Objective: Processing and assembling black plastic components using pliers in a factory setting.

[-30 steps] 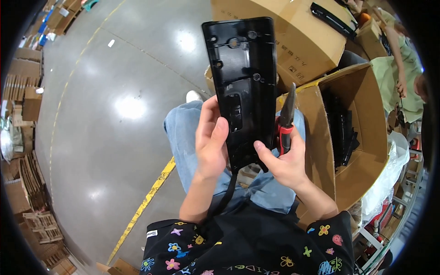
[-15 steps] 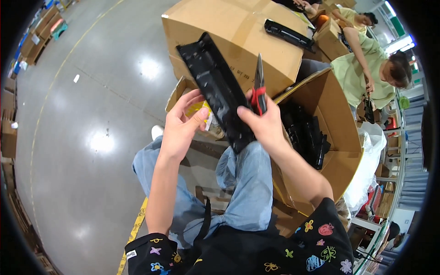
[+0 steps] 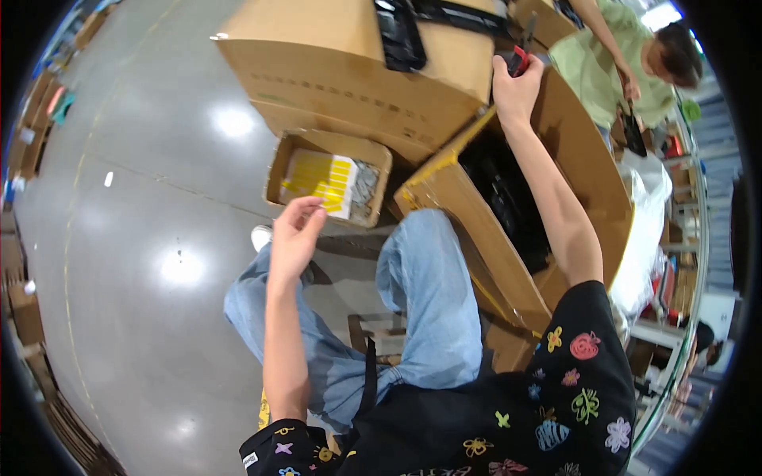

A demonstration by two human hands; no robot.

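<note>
Left hand (image 3: pixel 295 234) has open air all around, bare floor (image 3: pixel 143 198) to its left. Ahead, the small box (image 3: pixel 327 178) sits tight against the big closed carton (image 3: pixel 357 79). Open carton (image 3: pixel 508 198) looks crammed, probably no hand room.

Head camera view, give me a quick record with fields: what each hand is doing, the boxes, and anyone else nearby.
left hand: left hand empty, fingers loosely curled, above the small open box
small box contents: yellow sheets and grey screws
right hand: right hand stretched out, gripping a red-handled tool
closed carton: large closed carton with a black plastic part lying on top
open carton: large open carton holding black parts
nearby: another person in a green top, upper right
</note>
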